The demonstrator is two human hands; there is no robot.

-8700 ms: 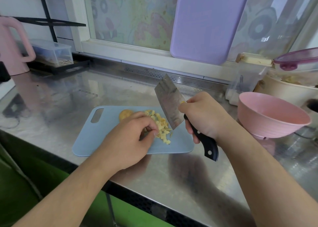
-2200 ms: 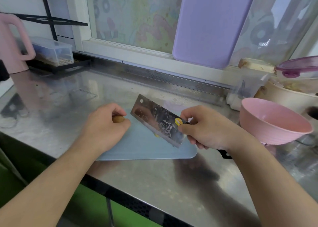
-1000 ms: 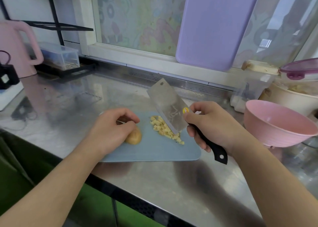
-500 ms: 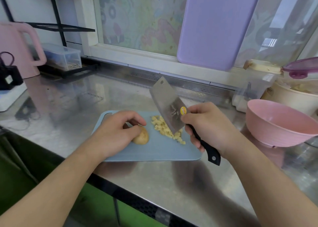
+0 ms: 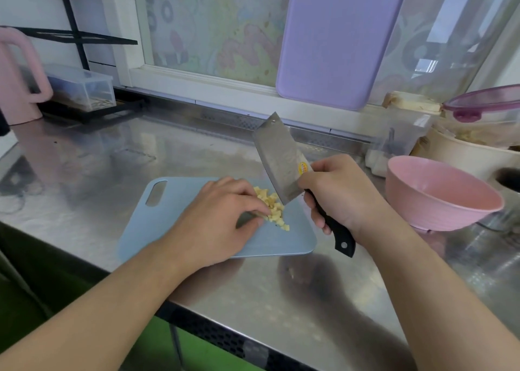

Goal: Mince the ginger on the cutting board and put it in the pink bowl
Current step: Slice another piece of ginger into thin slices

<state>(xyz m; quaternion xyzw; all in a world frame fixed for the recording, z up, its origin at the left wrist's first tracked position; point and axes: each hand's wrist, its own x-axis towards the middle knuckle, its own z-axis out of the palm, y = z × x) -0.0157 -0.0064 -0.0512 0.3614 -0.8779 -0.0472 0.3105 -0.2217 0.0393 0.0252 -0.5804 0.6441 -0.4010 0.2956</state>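
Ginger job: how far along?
Done: ginger pieces lie diced on the cutting board. In hand: right hand grips the cleaver, tilted above them; left hand gathers the pile. Left: finer mincing, transfer; pink bowl looks empty.

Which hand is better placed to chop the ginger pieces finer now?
The right hand: it already grips the cleaver, whose blade is beside the ginger. The left hand rests at the pile.

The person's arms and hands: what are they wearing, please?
Nothing that shows. Both forearms are bare up to the picture's edge, with no sleeve in view. The left hand and the right hand have no glove, ring, watch or bracelet visible.
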